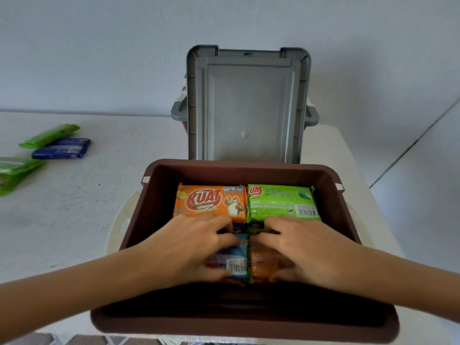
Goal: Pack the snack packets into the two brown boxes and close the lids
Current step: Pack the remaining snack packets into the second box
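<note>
An open brown box [139, 212] stands in front of me on the white table. Inside at the back lie an orange packet [209, 200] on the left and a green packet [281, 201] on the right. Nearer to me, my left hand [189, 247] grips a blue packet [236, 257], and my right hand [306, 250] grips an orange packet [266, 265] beside it. Both hands are inside the box, fingers curled over the packets' edges. Behind this box, the grey lid [249, 103] of a second box stands upright, hiding most of that box.
Loose packets lie on the white table [74, 207] at far left: a green one [49, 135], a blue one [62, 148] and another green one [15, 173] at the frame edge. A pale lid shows under the near box. The wall rises behind.
</note>
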`<state>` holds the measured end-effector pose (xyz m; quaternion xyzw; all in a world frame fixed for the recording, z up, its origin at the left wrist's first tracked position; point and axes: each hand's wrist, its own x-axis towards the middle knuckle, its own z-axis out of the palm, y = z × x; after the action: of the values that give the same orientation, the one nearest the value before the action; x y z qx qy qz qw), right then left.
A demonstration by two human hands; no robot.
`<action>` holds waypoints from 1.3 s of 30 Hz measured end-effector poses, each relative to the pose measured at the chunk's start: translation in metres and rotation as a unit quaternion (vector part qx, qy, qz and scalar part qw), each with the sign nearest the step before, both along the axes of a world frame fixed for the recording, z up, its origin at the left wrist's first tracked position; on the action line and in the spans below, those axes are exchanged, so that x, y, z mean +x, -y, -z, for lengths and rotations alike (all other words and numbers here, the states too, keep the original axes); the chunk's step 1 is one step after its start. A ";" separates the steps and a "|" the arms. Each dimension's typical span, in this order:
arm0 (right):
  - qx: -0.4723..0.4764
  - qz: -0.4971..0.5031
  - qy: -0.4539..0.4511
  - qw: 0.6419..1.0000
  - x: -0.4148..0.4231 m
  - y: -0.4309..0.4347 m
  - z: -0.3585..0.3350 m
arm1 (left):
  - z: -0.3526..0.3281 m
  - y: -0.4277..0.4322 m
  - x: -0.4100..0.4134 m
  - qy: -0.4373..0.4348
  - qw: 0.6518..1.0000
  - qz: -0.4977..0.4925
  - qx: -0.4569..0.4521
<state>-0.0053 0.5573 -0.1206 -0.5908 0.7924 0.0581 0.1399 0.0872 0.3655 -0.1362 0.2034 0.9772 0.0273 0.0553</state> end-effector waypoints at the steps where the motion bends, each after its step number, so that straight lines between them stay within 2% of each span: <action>1: -0.020 0.006 0.007 1.000 -0.001 0.003 -0.005 | -0.009 0.002 -0.002 0.003 0.999 -0.025 0.039; 4: -0.094 0.021 0.019 0.995 -0.006 0.017 -0.027 | -0.032 0.012 -0.008 -0.046 0.985 -0.090 0.142; 9: -0.177 -0.005 0.022 0.984 -0.019 0.075 -0.056 | -0.060 0.055 -0.006 -0.116 0.944 -0.188 0.245; 13: -0.240 -0.030 0.055 0.969 -0.022 0.148 -0.070 | -0.071 0.112 0.007 -0.170 0.902 -0.309 0.248; 18: -0.280 -0.075 0.075 0.954 -0.011 0.254 -0.072 | -0.074 0.198 0.042 -0.185 0.843 -0.456 0.218; 21: -0.278 -0.092 0.061 0.954 -0.002 0.317 -0.065 | -0.067 0.251 0.064 -0.166 0.806 -0.540 0.177; 26: -0.243 -0.081 0.052 0.965 0.001 0.413 -0.028 | -0.033 0.329 0.080 -0.082 0.741 -0.652 0.139; 30: -0.152 -0.053 0.052 0.985 -0.008 0.467 0.016 | 0.005 0.361 0.068 -0.040 0.701 -0.694 0.161; 34: -0.091 -0.021 0.042 0.995 -0.017 0.485 0.050 | 0.038 0.378 0.045 -0.017 0.688 -0.712 0.140; 37: -0.051 -0.034 0.025 0.998 -0.022 0.485 0.069 | 0.053 0.383 0.034 0.012 0.715 -0.692 0.098; 39: -0.057 -0.040 0.016 0.997 -0.025 0.486 0.075 | 0.059 0.384 0.033 0.032 0.739 -0.670 0.061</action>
<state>-0.0304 0.0708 -0.1960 -0.6297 0.7680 0.0086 0.1165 0.1201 -0.0188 -0.1949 -0.5017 0.8552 0.1235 0.0414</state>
